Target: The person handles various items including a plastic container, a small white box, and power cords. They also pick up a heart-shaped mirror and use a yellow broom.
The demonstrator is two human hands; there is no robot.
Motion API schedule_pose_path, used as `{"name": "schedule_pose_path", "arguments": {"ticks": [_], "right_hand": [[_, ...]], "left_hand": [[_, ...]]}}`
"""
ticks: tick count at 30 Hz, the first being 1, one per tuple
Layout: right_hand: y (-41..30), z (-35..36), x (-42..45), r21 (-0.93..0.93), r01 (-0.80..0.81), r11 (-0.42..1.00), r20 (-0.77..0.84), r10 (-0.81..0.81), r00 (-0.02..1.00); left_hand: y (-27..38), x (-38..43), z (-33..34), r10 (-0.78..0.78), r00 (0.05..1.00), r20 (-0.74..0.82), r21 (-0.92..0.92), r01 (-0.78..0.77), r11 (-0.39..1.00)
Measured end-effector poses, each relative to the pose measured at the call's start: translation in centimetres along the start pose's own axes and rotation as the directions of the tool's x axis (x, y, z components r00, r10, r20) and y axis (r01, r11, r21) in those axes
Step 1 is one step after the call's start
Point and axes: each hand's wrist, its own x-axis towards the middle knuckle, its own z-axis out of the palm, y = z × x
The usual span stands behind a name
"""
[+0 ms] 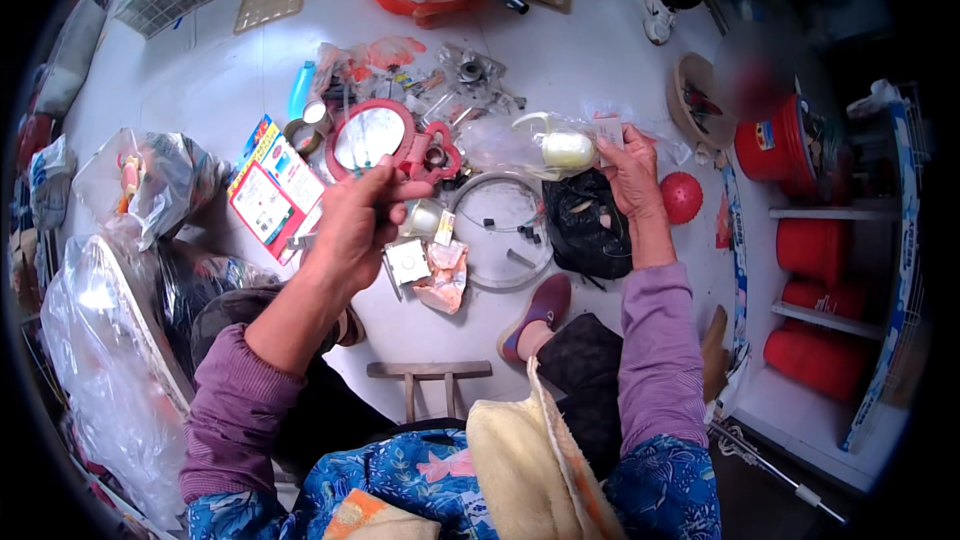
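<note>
My right hand (631, 169) pinches the end of a clear plastic bag (491, 144) at a small printed card (609, 136). Inside the bag is a pale yellow-white item (568, 150) with a curved, hook-like part. My left hand (358, 221) is raised with its fingers partly curled, in front of a red-framed round mirror (371, 133). A thin green piece shows at its fingertips; whether they grip it is unclear. Below the hands lie a pale round ring or tray (502, 281), a white square plate (409, 262) and a crumpled pinkish packet (442, 289).
A black plastic bag (574, 236) and a spiky red ball (682, 197) lie to the right, near shelves of red buckets (806, 247). Packaging cards (276, 191) and filled plastic bags (169, 172) are at left. Ahead stand basins (416, 4) and another person's shoes (660, 19).
</note>
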Motion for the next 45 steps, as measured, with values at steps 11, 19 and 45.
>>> {"name": "schedule_pose_path", "arguments": {"ticks": [11,19,45], "right_hand": [[-2.7,12.1,-16.0,-0.371,0.905,0.208,0.799,-0.425,0.425],[-1.2,13.9,-16.6,-0.297,0.949,0.103,0.853,-0.418,0.312],[-5.7,10.7,-11.8,-0.422,0.457,0.783,0.130,-0.447,0.885]], "left_hand": [[-3.0,-1.6,1.4,-0.089,0.962,0.258,0.001,0.091,0.996],[-4.6,-3.1,1.0,-0.163,0.939,0.304,0.085,0.143,0.986],[-5.3,-3.2,0.1,-0.096,0.859,0.502,0.101,0.052,0.993]]}}
